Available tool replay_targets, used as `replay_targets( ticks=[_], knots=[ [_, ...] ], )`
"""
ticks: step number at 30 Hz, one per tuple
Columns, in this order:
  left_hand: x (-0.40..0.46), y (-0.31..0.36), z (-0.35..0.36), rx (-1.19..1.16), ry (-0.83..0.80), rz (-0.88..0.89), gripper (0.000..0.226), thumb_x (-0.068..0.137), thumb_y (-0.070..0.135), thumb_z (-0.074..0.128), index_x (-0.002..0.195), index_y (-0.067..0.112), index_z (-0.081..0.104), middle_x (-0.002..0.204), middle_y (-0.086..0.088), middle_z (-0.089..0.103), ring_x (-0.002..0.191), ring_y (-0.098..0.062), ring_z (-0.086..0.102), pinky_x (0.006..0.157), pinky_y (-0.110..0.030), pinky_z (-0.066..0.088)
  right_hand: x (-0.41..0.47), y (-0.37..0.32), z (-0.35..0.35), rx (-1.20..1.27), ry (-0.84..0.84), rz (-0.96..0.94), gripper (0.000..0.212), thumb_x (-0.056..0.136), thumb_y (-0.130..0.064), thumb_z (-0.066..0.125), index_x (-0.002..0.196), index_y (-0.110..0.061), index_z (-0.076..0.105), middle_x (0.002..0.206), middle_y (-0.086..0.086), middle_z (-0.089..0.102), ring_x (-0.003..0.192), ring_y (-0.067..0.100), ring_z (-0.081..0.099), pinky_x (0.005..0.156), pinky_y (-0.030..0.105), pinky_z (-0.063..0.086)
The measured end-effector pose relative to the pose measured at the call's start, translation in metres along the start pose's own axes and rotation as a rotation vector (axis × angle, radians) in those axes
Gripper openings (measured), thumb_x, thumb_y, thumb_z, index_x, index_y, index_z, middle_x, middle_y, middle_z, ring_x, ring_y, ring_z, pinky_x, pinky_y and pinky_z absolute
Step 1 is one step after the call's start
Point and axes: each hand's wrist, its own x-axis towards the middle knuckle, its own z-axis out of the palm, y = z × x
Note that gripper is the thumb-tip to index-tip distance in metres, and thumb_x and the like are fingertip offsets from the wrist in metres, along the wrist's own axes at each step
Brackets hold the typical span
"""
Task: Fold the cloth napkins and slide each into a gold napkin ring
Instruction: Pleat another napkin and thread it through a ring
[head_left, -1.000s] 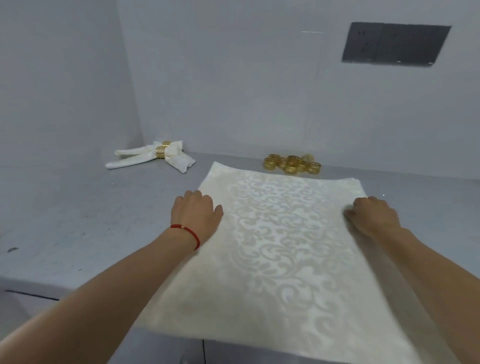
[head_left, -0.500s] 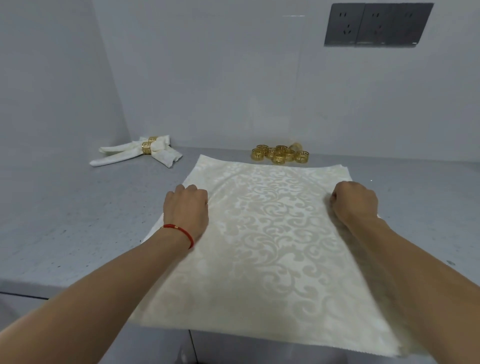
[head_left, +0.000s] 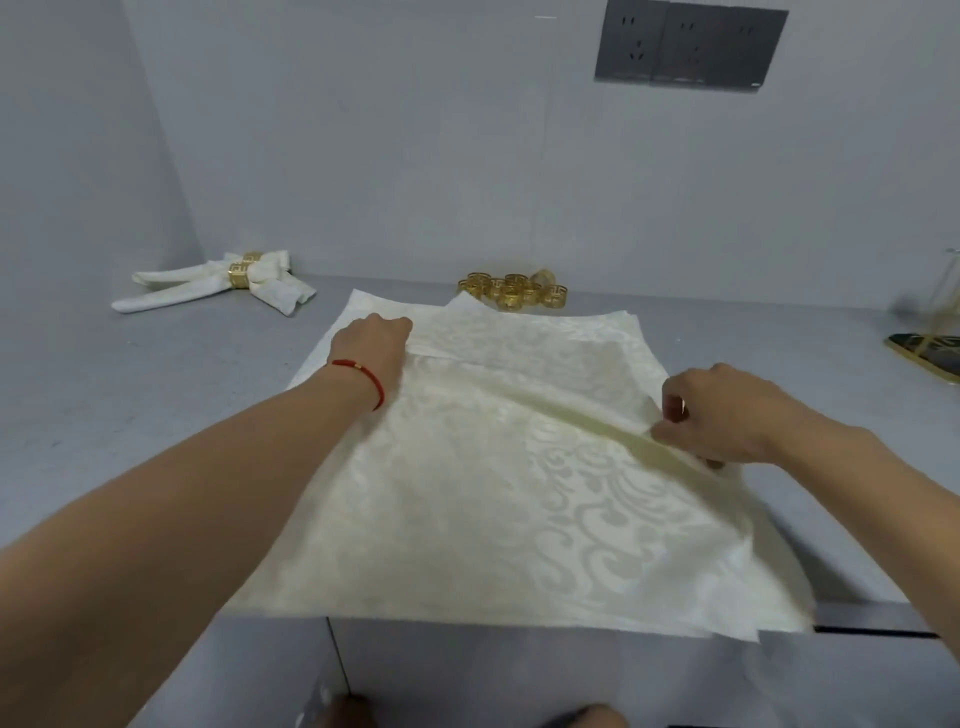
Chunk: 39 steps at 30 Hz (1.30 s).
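Now | left hand (head_left: 371, 338) fingers hidden, grip unclear | right hand (head_left: 727, 415) pinches napkin (head_left: 493, 493) fold

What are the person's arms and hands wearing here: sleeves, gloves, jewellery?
Both forearms are bare, with no sleeves in view and no gloves. The left hand has a thin red cord bracelet with a small gold bead at the wrist. The right hand shows no rings, watch or bracelet.

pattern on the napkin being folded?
Cream napkin with a tone-on-tone scroll damask; clearest in the head view, lower right.
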Motion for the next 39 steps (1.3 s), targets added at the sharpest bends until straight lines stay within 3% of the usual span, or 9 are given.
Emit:
replay_targets(
  ticks=[5,8,11,14,16,19,24,31,39],
  knots=[
    [-0.052,0.049,-0.014,-0.138,-0.024,0.04,0.043,0.098,0.037,0.039,0.137,0.019,0.04,0.123,-0.011,0.056,0.113,-0.032,0.053,0.087,-0.044,0.044,-0.008,0.031,0.023,0.113,0.086,0.063,0.031,0.097,-0.056,0.042,0.104,-0.033,0.063,0.109,-0.002,0.068,0.098,0.022,0.062,0.084,0.041,0.053],
    [-0.117,0.092,-0.023,-0.305,0.057,0.3,0.039,0.095,0.049,0.04,0.12,0.025,0.058,0.117,-0.002,0.059,0.111,-0.025,0.053,0.094,-0.043,0.044,-0.01,0.049,0.048,0.057,0.012,0.108,0.045,0.104,-0.053,0.025,0.123,-0.032,0.06,0.135,0.001,0.057,0.123,0.028,0.055,0.101,0.047,0.043],
    [-0.157,0.12,-0.028,-0.548,-0.106,0.508,0.046,0.088,0.064,0.045,0.115,0.031,0.062,0.117,0.007,0.059,0.112,-0.015,0.052,0.099,-0.038,0.042,-0.013,0.063,0.049,0.096,-0.003,0.207,0.054,0.103,-0.054,0.012,0.121,-0.03,0.057,0.143,0.003,0.055,0.127,0.028,0.053,0.106,0.051,0.035],
    [-0.17,0.128,-0.024,-0.65,-0.12,0.614,0.048,0.085,0.065,0.055,0.115,0.029,0.065,0.118,0.011,0.061,0.115,-0.011,0.053,0.103,-0.036,0.041,-0.026,0.059,0.044,0.179,0.156,0.086,0.066,0.099,-0.063,0.016,0.136,-0.025,0.055,0.148,0.006,0.053,0.134,0.029,0.049,0.11,0.044,0.035],
    [-0.172,0.124,-0.024,-0.648,-0.12,0.673,0.041,0.086,0.058,0.059,0.112,0.028,0.068,0.118,0.012,0.063,0.115,-0.009,0.054,0.103,-0.036,0.041,-0.05,0.041,0.037,0.275,0.272,-0.213,0.06,0.099,-0.065,0.03,0.133,-0.028,0.062,0.139,-0.005,0.062,0.13,0.02,0.053,0.106,0.03,0.035],
    [-0.173,0.116,-0.03,-0.769,-0.176,0.592,0.013,0.088,0.036,0.069,0.096,0.026,0.072,0.109,0.012,0.067,0.107,-0.005,0.058,0.098,-0.034,0.045,-0.097,0.009,0.027,0.403,0.12,-0.452,0.043,0.087,-0.075,0.052,0.113,-0.047,0.07,0.121,-0.029,0.063,0.122,-0.003,0.053,0.105,0.023,0.039],
    [-0.179,0.091,-0.05,-0.829,-0.196,0.522,0.008,0.094,0.025,0.064,0.091,0.021,0.07,0.093,0.014,0.07,0.087,0.007,0.057,0.08,-0.009,0.04,-0.14,-0.018,0.034,0.39,-0.034,-0.483,0.089,0.057,-0.098,0.059,0.134,-0.055,0.052,0.136,-0.039,0.047,0.131,-0.014,0.039,0.11,0.02,0.034],
    [-0.196,0.043,-0.066,-0.902,-0.2,0.384,0.022,0.102,0.026,0.052,0.081,0.026,0.06,0.058,0.019,0.048,0.057,-0.001,0.042,0.057,-0.015,0.035,-0.139,-0.067,0.043,0.462,0.235,-0.533,0.023,0.104,-0.048,0.048,0.12,-0.042,0.063,0.098,-0.026,0.07,0.086,-0.001,0.065,0.075,0.021,0.05],
    [-0.225,0.032,-0.074,-0.988,-0.282,0.294,0.036,0.101,0.051,0.037,0.076,0.026,0.046,0.069,0.014,0.046,0.062,-0.004,0.04,0.064,-0.025,0.036,-0.146,-0.09,0.027,0.835,0.04,-0.46,0.029,0.106,-0.037,0.05,0.085,-0.019,0.061,0.068,-0.018,0.048,0.062,0.005,0.04,0.064,0.022,0.034]
  ],
)
